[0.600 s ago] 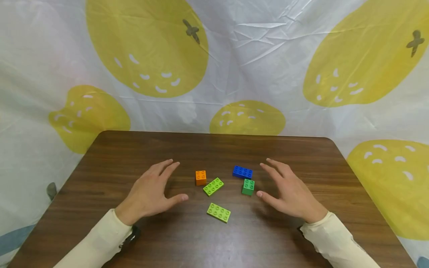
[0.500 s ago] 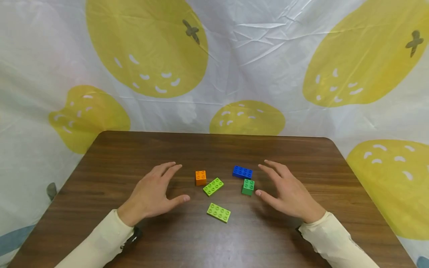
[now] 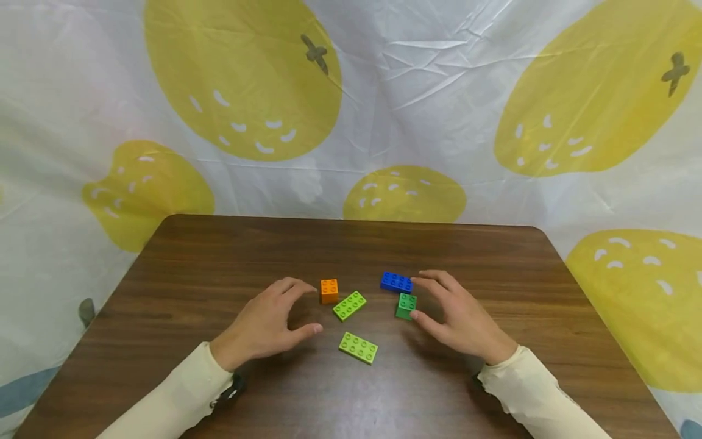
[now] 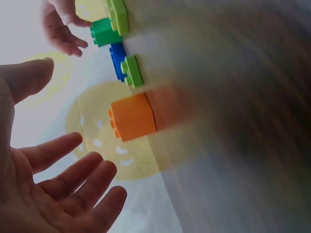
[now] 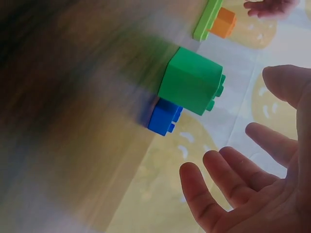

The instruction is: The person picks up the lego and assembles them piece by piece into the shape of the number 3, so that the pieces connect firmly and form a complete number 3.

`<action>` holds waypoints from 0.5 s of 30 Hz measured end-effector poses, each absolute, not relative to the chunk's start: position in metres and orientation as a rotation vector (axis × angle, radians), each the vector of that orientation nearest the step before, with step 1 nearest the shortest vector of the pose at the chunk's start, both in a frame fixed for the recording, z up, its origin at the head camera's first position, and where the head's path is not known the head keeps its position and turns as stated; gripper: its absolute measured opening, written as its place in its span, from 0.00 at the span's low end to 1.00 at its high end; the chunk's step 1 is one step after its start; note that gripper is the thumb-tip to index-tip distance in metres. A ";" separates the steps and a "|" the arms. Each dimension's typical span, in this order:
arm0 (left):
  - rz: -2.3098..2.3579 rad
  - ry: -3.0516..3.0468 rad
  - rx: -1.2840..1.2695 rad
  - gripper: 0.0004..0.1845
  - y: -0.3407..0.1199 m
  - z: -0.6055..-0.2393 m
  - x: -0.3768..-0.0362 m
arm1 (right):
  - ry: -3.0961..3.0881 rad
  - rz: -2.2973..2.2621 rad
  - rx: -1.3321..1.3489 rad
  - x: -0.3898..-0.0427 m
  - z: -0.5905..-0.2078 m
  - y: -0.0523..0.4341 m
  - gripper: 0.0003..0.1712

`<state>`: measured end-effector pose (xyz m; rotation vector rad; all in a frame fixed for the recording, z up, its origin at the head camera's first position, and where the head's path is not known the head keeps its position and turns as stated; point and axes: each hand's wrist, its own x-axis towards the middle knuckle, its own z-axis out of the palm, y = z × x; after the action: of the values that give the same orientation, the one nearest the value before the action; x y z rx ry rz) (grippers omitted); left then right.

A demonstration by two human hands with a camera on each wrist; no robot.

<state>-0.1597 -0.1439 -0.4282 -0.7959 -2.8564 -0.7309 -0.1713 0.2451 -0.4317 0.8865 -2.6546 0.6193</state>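
Left hand (image 3: 269,323) open, holding nothing, fingertips just beside orange brick (image 3: 329,291) at frame centre. Right hand (image 3: 460,317) open, thumb nearly touching dark green brick (image 3: 406,305), fingers by blue brick (image 3: 397,281). All on brown table (image 3: 219,256).

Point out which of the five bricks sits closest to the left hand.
The orange brick, the only orange, square one, just off the left hand's fingertips; the lime, green and blue bricks lie farther right.

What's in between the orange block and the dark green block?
One light green block lies slanted between the orange block and the dark green block. The head view shows it best. Bare table fills the remaining gap.
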 end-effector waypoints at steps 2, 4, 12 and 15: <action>-0.791 -2.859 -0.834 0.34 -0.141 -0.430 -0.161 | -2.651 0.634 0.895 -0.172 -0.433 0.243 0.34; -0.867 -2.854 -0.882 0.32 -0.139 -0.432 -0.162 | -2.644 0.652 0.905 -0.172 -0.434 0.242 0.33; -1.015 -2.869 -1.021 0.25 -0.128 -0.438 -0.166 | -2.619 0.703 0.907 -0.176 -0.438 0.240 0.28; -1.012 -2.888 -1.042 0.25 -0.123 -0.440 -0.167 | -2.627 0.713 0.900 -0.178 -0.440 0.239 0.26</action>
<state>-0.1666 -0.1234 -0.4403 -1.0424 -2.8883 -1.0125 -0.1779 0.2388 -0.4396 0.8996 -2.6273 0.7126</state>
